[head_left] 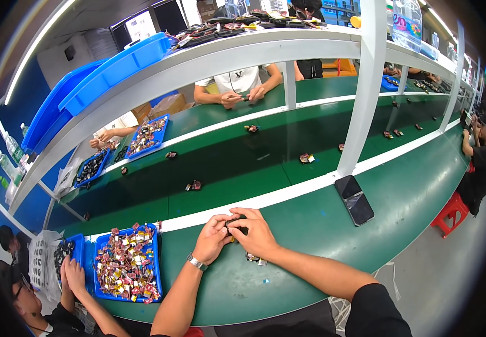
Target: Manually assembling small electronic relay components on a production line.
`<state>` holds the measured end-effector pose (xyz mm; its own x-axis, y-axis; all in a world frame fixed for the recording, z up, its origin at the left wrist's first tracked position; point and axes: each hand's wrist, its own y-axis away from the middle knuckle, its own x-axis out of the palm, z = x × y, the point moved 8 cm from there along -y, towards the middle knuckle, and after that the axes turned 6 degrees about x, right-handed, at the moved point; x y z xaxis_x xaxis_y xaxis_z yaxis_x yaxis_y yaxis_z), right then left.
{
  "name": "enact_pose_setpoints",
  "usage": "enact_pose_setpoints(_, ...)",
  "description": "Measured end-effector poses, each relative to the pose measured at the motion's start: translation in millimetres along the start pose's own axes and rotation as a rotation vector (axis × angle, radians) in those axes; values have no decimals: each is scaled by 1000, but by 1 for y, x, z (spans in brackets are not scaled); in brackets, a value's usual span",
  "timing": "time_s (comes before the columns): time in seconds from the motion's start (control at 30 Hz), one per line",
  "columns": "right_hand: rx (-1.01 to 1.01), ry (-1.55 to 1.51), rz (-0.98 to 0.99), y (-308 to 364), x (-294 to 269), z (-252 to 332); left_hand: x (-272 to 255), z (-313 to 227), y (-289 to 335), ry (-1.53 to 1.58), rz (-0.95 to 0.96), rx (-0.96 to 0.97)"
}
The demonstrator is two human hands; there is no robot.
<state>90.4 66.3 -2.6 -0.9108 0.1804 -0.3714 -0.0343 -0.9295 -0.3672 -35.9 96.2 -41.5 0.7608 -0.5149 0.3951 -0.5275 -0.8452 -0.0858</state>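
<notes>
My left hand (211, 238) and my right hand (253, 232) meet over the green bench (310, 224), both pinching one small dark part (237, 223) between the fingertips. A silver watch sits on my left wrist. Just under my right hand lies another small part (254, 258) on the bench. To my left stands a blue tray (126, 267) heaped with several small foil-wrapped parts.
A dark phone (354, 199) lies to the right by a white post (361, 101). Small parts (193, 185) ride the darker conveyor belt beyond a white strip. A person at lower left reaches to another tray (66, 253). Other people sit across and at right.
</notes>
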Motion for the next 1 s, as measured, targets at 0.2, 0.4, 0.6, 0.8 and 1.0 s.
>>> enact_pose_setpoints(0.2,51,-31,35,0,2,-3,-1,-1,1,3,0,2)
enact_pose_setpoints(0.4,39,-57,40,-2,3,-5,-3,1,1,28,10,21)
enact_pose_setpoints(0.6,-12,10,37,-1,1,-1,-6,1,0,74,36,25)
enact_pose_setpoints(0.8,-114,-12,39,2,4,17,-8,-3,0,135,22,62)
enact_pose_setpoints(1.0,-56,-17,40,-1,2,4,-10,0,0,140,9,59)
